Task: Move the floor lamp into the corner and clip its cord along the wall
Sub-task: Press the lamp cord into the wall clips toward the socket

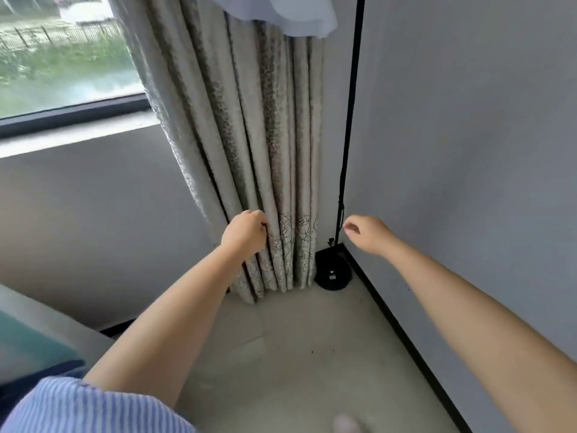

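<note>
The floor lamp stands in the room's corner: a thin black pole [351, 104] rises from a round black base [333, 275] on the floor. A black cord [338, 220] runs down the lower pole to the base. My left hand [245, 234] pinches a fold of the beige patterned curtain [265, 145] just left of the lamp. My right hand [367, 234] hovers close to the pole's right side, fingers loosely curled, touching nothing I can see. The curtain's hem partly covers the base's left edge.
A white sheer fabric [281, 14] hangs at the top. The window [62, 57] with a dark sill is at the left. A black baseboard [406, 335] follows the right wall. A grey sofa edge with a teal cushion [28, 345] is at lower left.
</note>
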`<state>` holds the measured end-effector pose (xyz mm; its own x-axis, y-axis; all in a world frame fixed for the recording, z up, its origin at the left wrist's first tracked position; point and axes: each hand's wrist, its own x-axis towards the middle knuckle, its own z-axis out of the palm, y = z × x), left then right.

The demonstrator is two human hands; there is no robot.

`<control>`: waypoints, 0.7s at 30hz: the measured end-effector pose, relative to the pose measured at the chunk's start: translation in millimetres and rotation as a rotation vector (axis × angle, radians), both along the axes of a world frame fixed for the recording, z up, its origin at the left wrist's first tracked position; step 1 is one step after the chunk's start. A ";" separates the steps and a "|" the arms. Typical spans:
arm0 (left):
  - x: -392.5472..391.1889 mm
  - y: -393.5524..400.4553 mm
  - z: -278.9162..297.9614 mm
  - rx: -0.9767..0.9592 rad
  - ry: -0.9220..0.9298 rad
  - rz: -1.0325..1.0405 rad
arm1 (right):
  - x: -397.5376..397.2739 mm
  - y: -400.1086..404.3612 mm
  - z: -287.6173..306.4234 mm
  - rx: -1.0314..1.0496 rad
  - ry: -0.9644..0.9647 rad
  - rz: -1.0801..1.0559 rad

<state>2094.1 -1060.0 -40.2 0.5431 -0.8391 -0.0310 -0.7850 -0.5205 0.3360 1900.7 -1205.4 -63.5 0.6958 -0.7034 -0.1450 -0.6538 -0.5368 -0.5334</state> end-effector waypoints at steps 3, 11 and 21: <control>12.1 10.8 -10.7 0.019 0.025 -0.018 | 11.6 12.5 -6.9 0.003 0.024 -0.028; 52.7 1.7 -21.0 0.030 0.028 -0.073 | 53.9 -5.4 -13.8 0.016 0.070 -0.102; 170.8 -67.8 -9.5 0.057 -0.011 -0.357 | 155.3 -40.5 -16.1 -0.025 0.017 -0.465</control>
<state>2264.9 -1127.9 -49.7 0.2166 -0.9730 -0.0792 -0.9243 -0.2306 0.3042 2056.0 -1245.9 -79.6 0.3029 -0.9437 -0.1326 -0.8368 -0.1968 -0.5109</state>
